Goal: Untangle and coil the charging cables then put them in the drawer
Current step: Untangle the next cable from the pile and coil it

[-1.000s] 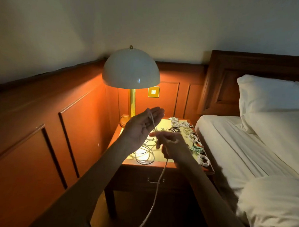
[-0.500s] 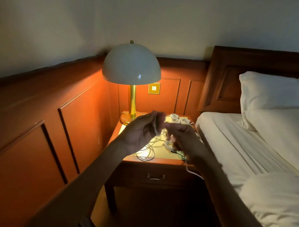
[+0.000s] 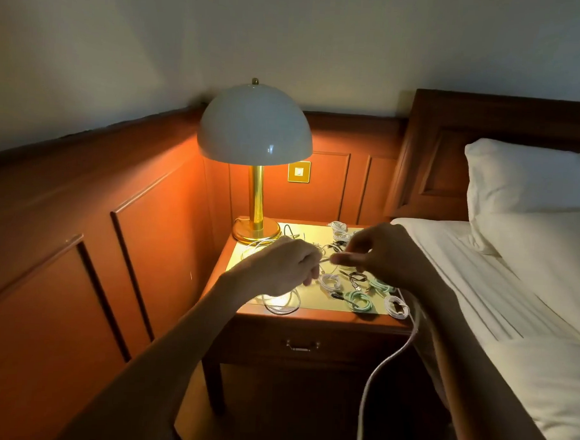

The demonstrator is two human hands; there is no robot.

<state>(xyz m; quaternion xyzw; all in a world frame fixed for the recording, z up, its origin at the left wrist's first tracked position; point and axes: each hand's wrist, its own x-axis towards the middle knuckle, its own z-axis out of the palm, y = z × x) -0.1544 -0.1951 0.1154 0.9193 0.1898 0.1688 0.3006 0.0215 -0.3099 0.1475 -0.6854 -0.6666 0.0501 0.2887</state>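
Over the nightstand (image 3: 321, 317), my left hand (image 3: 283, 269) and my right hand (image 3: 386, 257) each pinch one white cable (image 3: 383, 363) where they meet near the middle. From under my right wrist the cable hangs in a long strand toward the floor. On the tabletop lie several coiled cables: white coils (image 3: 329, 282), mint-green coils (image 3: 358, 300), a black one (image 3: 356, 276), and more white coils at the back (image 3: 339, 230). A loose white tangle (image 3: 280, 302) lies under my left hand. The drawer (image 3: 301, 346) below is closed.
A brass lamp with a white dome shade (image 3: 256, 125) stands lit at the table's back left. Wood wall panelling (image 3: 81, 250) runs along the left. The bed (image 3: 518, 296) with white sheets and a pillow borders the table on the right.
My left hand has turned over and come down from palm-up to a closed pinch. Both hands have lowered toward the tabletop, and the hanging strand has swung from between my arms to under my right wrist.
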